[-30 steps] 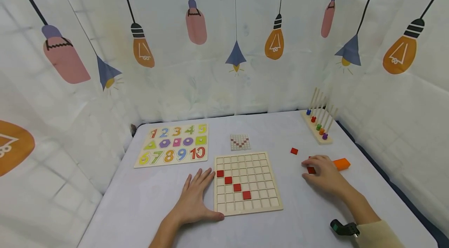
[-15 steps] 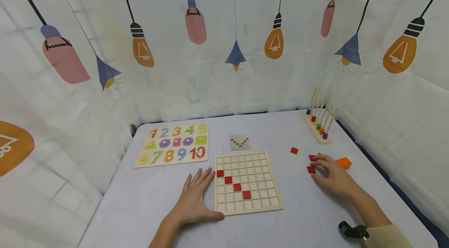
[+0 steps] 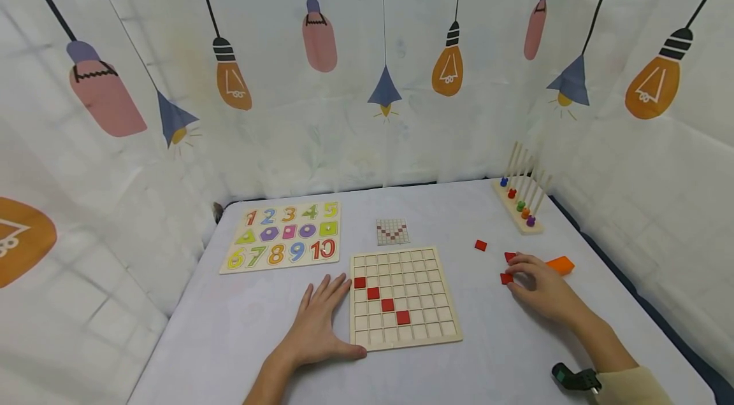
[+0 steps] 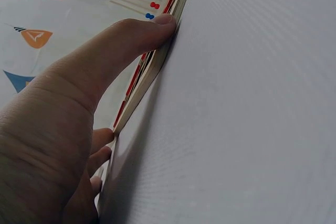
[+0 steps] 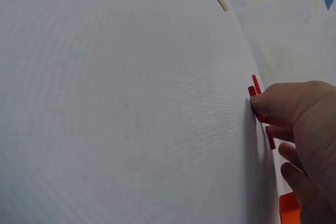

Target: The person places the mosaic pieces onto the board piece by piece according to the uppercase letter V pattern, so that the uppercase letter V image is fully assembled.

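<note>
My left hand [image 3: 321, 323] lies with spread fingers at the left edge of a wooden grid board [image 3: 424, 297]. Its thumb [image 4: 142, 34] touches the board's near left corner. A diagonal of red square tiles [image 3: 387, 305] sits in the grid cells. On the right, my right hand [image 3: 541, 287] pinches a red square tile [image 3: 506, 279] between thumb and fingers, just at the tablecloth. Another red tile [image 3: 510, 256] lies by its index finger, partly hidden. A third loose red tile [image 3: 480, 245] lies farther left. Behind the hand is an orange block-like object [image 3: 561, 265], partly covered.
A small pattern card [image 3: 392, 232] lies behind the grid board. At the back left is a number and shape puzzle board [image 3: 281, 237]. A peg stand [image 3: 518, 207] with coloured beads stands at the back right. A white patterned cloth [image 3: 355, 150] hangs behind the table.
My right hand draws back slightly to the right, uncovering the red tiles, then its thumb and fingers close on the nearer tile, which shifts a little. The left hand stays still.
</note>
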### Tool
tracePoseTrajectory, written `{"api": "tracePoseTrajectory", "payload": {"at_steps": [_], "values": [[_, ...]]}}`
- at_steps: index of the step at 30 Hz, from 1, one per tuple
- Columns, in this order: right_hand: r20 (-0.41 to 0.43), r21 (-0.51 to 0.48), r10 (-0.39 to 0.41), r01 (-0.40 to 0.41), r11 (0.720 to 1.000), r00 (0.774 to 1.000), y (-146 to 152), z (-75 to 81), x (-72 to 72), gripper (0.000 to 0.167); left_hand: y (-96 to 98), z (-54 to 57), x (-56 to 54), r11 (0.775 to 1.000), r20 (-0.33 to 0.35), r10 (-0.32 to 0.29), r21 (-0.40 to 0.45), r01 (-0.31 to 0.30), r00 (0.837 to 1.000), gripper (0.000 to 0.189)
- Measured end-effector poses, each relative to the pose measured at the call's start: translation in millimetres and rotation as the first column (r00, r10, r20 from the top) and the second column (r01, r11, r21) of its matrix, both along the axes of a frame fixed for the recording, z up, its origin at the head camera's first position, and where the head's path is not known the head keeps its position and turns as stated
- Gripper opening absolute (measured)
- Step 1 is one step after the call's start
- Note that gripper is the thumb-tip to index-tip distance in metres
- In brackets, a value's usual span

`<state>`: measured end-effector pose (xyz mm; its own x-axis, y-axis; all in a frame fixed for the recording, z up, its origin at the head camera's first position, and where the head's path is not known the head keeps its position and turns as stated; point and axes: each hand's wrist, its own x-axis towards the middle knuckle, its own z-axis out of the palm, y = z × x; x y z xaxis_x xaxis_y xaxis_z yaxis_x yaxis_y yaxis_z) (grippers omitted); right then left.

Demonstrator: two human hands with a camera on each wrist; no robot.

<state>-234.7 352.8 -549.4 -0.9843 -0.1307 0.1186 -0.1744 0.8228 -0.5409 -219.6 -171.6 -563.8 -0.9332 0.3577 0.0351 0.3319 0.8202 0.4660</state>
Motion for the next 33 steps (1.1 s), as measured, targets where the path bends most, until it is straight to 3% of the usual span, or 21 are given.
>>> {"api": "tracePoseTrajectory", "payload": {"at_steps": [18,33], "values": [[-0.062,-0.003,0.019,-0.019,1.000,0.998,-4.7,-1.5,1.3,0.028,1.0,3.2,2.3,1.000,0.008,-0.003,0.022,0.003,1.000,0.147],[-0.069,-0.017,0.055,-0.056,0.998,0.996,-30.6,6.2,-2.7,0.029,0.9,2.8,2.1,1.000,0.007,-0.003,0.016,0.003,1.000,0.147]]}}
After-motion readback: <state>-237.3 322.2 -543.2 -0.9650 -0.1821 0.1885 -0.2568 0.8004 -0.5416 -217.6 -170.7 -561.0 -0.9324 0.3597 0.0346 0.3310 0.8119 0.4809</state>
